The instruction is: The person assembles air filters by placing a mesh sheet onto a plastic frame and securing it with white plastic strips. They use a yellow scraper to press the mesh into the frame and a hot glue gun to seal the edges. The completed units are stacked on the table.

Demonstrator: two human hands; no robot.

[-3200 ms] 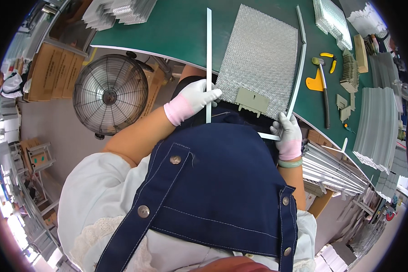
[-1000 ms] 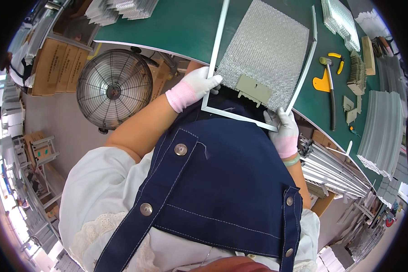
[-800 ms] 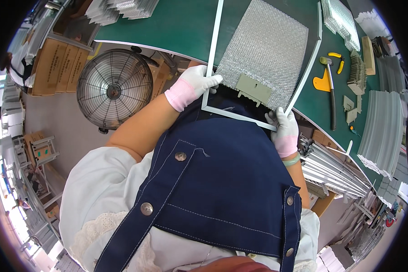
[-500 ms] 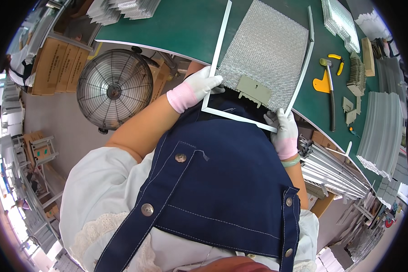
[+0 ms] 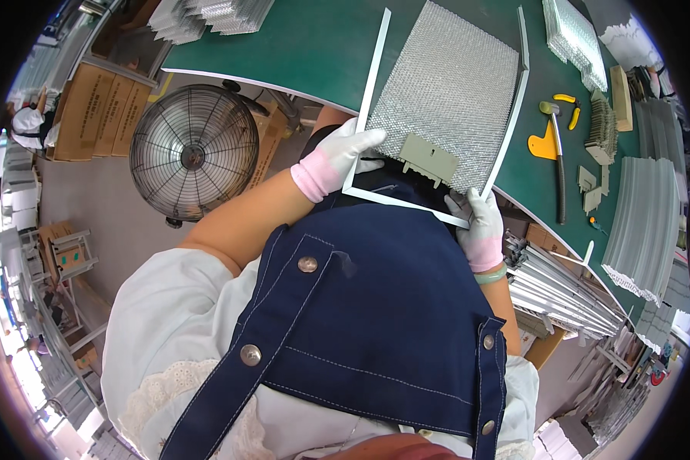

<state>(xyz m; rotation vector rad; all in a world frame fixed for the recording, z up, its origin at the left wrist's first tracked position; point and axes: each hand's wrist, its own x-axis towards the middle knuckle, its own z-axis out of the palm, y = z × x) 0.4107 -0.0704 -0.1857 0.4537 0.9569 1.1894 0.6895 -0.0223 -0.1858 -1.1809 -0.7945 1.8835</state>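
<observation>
Now that its near-left corner shows, the white frame [image 5: 373, 73] brackets the mesh panel [image 5: 452, 84] on three sides, left hand [image 5: 339, 156] pinching it at left, right hand [image 5: 484, 220] at near-right.

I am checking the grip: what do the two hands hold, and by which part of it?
The frame: the left hand grips the near end of its left side, the right hand its near right corner.
</observation>
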